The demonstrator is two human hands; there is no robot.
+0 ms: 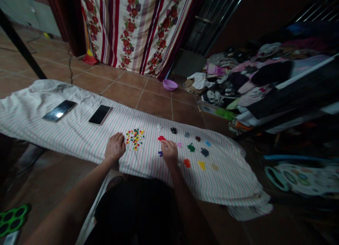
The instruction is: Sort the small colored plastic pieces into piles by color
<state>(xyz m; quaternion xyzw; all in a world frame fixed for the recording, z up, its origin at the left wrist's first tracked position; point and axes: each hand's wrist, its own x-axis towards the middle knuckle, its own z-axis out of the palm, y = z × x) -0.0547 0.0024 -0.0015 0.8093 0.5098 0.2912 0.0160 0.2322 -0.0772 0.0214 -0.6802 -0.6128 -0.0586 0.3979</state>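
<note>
My left hand [116,147] rests on the striped cloth with its fingers curled, just left of a loose pile of small mixed-colour pieces [135,138] in red, yellow, green and white. What its fingers hold, if anything, is hidden. My right hand [170,152] is closed in a pinch at the lower edge of a small red pile [161,138]; I cannot make out anything between the fingertips. A dark blue pile [160,153] lies left of this hand and a pink pile [179,145] to its right. The pieces are too small to name.
Further right lie several single-colour piles, among them black [173,130], green [191,148], orange [187,163] and yellow [201,165]. Two phones [100,114] lie on the cloth's left part. Beyond are a purple basin [170,84] and heaped clothes [246,68].
</note>
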